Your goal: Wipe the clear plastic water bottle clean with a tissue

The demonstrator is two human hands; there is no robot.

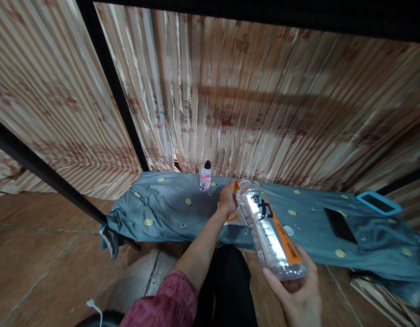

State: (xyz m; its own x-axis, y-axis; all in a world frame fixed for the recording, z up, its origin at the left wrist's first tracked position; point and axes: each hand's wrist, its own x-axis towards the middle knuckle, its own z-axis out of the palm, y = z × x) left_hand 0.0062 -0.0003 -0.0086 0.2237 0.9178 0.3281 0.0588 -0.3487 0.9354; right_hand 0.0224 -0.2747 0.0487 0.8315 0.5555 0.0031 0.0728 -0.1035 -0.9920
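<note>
1. The clear plastic bottle (271, 227) with the orange label lies tilted in the air above the bed's edge, neck pointing away, apparently so the top is within reach.
2. The right hand (294, 295) cups its base, fingers loosely curled around it.
3. The left hand (228, 197) closes at the neck, seemingly on the cap.
4. A small pink-labelled bottle (205, 177) stands on the grey bedsheet (169, 213); a black phone (341, 225) lies well apart to the right.

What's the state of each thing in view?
big bottle: clear, tilted, cap off as far as I can tell, base in right hand grip
left hand: at the big bottle's mouth
small bottle: upright, black cap on
black phone: flat on bed, screen dark
blue-cased phone: flat on bed
grey sheet: rumpled at left corner
</note>
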